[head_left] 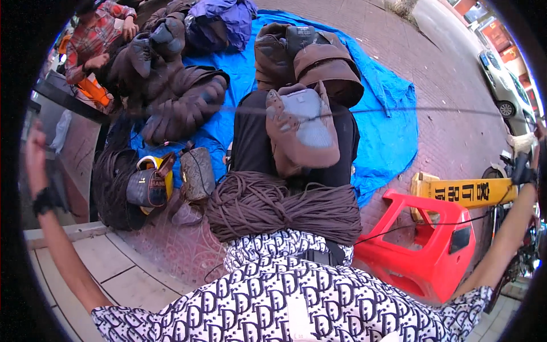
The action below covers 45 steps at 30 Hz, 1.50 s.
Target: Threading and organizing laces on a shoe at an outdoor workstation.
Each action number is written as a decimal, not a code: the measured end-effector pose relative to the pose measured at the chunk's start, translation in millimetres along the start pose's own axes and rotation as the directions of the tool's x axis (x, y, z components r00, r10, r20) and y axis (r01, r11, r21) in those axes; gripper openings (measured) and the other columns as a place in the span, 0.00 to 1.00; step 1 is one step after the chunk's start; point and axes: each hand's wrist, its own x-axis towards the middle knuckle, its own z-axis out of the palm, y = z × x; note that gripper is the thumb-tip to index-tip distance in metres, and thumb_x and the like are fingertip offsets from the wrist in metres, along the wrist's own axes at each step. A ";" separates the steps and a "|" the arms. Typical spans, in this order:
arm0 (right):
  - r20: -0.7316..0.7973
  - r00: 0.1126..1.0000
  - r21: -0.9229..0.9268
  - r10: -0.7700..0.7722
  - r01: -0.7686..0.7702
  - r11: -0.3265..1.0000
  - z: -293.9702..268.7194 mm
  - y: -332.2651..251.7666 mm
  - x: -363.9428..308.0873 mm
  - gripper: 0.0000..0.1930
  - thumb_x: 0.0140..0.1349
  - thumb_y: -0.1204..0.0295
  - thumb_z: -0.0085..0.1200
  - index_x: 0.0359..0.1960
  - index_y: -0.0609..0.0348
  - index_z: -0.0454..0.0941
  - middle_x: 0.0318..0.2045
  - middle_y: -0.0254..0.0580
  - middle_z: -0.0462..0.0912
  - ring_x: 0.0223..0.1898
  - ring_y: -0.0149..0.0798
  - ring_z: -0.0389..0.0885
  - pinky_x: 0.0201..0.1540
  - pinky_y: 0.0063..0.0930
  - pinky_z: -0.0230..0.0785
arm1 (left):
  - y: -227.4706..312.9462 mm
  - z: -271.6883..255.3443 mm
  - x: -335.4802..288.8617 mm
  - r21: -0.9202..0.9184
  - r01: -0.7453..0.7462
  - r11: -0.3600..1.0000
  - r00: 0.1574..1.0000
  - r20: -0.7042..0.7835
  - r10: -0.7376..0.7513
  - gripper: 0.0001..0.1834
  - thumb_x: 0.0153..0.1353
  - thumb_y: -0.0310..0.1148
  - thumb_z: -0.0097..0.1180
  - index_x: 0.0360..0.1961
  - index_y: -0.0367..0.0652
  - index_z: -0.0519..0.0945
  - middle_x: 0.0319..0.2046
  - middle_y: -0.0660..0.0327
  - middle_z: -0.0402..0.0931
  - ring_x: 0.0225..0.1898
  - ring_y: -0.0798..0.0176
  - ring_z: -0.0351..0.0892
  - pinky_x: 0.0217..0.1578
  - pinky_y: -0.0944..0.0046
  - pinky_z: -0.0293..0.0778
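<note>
My arms are spread wide. My left hand [35, 149], blurred at the far left rim, and my right hand [534, 137], half cut off at the right rim, hold a thin brown cord [399, 110] stretched taut across the view. A second strand runs from my right hand down to a thick hank of brown cord [285, 210] lying on my lap, above my patterned white and dark shirt. Both wrists wear a dark band.
Brown knitted hats [302, 122] and bags lie piled on a blue tarp [387, 131] over brick paving. Small handbags [196, 174] and a dark cord coil sit at the left. A red plastic stool [433, 251], a yellow sign [464, 191], a person in a plaid shirt [94, 40], a parked car [504, 82].
</note>
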 end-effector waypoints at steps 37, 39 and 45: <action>0.949 0.268 0.074 0.164 -0.698 0.713 442.1 -137.2 -350.8 0.04 0.47 0.75 0.56 0.25 0.62 0.78 0.16 0.32 0.76 0.14 0.24 0.72 0.15 0.14 0.59 | -9.1 458.6 -298.9 0.360 -0.339 0.869 0.837 0.537 0.105 0.04 0.47 0.22 0.51 0.25 0.38 0.69 0.17 0.52 0.71 0.22 0.49 0.74 0.22 0.57 0.68; 0.945 0.282 0.092 0.163 -0.712 0.696 442.4 -135.5 -351.8 0.05 0.47 0.77 0.54 0.26 0.65 0.78 0.17 0.34 0.77 0.14 0.24 0.71 0.16 0.13 0.59 | -12.3 463.7 -303.7 0.437 -0.505 0.744 0.804 0.552 0.222 0.05 0.47 0.22 0.51 0.27 0.38 0.68 0.17 0.51 0.70 0.21 0.49 0.73 0.22 0.56 0.68; 0.940 0.306 0.118 0.148 -0.702 0.703 447.8 -128.6 -351.8 0.05 0.48 0.78 0.53 0.27 0.65 0.79 0.18 0.35 0.77 0.14 0.23 0.70 0.17 0.12 0.60 | -15.4 466.3 -300.6 0.338 -0.287 0.896 0.844 0.532 0.070 0.11 0.52 0.22 0.49 0.39 0.36 0.69 0.28 0.49 0.75 0.30 0.50 0.77 0.27 0.58 0.71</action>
